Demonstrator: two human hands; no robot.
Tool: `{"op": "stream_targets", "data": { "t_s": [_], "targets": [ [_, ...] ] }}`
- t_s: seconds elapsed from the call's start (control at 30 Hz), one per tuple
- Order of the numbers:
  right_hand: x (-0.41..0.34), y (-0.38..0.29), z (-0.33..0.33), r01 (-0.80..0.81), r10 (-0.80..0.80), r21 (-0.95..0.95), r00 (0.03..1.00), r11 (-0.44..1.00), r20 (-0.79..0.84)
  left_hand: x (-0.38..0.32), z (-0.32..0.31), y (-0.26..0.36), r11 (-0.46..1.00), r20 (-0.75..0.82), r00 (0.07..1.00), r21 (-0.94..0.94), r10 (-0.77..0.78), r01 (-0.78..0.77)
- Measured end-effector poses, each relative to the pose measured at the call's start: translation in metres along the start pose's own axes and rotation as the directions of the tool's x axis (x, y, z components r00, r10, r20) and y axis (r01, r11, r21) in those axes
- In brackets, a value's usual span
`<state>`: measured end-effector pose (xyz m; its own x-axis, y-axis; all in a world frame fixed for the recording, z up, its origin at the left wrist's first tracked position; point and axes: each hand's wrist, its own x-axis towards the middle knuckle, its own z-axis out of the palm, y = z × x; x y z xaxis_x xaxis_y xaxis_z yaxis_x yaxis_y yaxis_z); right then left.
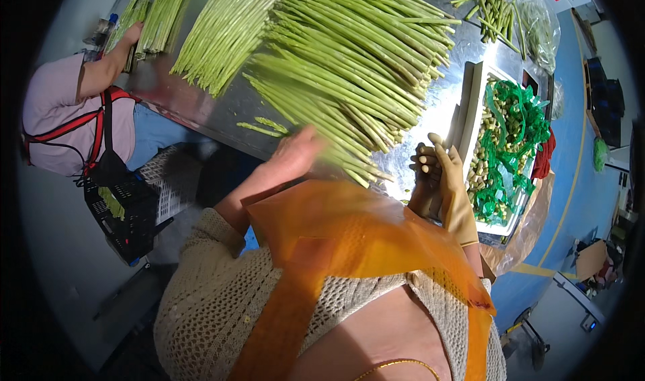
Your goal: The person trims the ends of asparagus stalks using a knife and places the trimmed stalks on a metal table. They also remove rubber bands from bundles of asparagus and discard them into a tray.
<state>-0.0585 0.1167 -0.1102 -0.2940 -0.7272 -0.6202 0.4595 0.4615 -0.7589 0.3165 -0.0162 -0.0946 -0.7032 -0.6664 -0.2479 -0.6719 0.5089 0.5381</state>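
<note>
My left hand (pixel 300 149), bare and blurred, is at the lower left edge of a large pile of green asparagus spears (pixel 347 53). Blurred spears run up from its fingers; whether they are in its grasp cannot be told. In a tan rubber glove, my right hand (pixel 443 164) is over the shiny metal table (pixel 443 99), with nothing seen in its partly spread fingers. A few loose asparagus tips (pixel 262 128) lie left of the pile. Further left are a neat row of asparagus (pixel 227 33) and smaller bundles (pixel 164 18).
A white tray (pixel 471 144) right of my right hand holds cut stalk ends and green plastic ribbons (pixel 514 144). A co-worker's arm (pixel 103 74) reaches to the bundles at left. Black crates (pixel 123 220) stand below. A clear plastic bag (pixel 539 28) lies at upper right.
</note>
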Motion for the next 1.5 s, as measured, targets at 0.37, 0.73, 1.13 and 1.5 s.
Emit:
{"op": "stream_targets", "data": {
  "t_s": [0.37, 0.73, 1.13, 1.5],
  "targets": [
    [-0.006, -0.007, 0.007, -0.017, 0.017, -0.035, 1.0, 0.999, -0.002, 0.002, -0.013, -0.032, 0.989, -0.302, 0.945, 0.12, 0.121, -0.089],
    [0.005, 0.008, -0.007, 0.01, -0.011, -0.046, 1.0, 0.999, -0.007, 0.012, 0.01, -0.017, 0.967, -0.361, 0.913, 0.227, 0.191, -0.113],
    [0.001, 0.003, -0.003, -0.023, 0.023, 0.007, 1.0, 1.0, -0.007, 0.096, -0.035, -0.003, 0.971, -0.542, 0.806, 0.165, 0.238, -0.175],
    [-0.005, -0.005, 0.002, -0.028, 0.027, 0.027, 0.999, 0.999, 0.018, 0.151, -0.088, 0.007, 0.969, -0.564, 0.789, 0.096, 0.242, -0.229]
  ]
}}
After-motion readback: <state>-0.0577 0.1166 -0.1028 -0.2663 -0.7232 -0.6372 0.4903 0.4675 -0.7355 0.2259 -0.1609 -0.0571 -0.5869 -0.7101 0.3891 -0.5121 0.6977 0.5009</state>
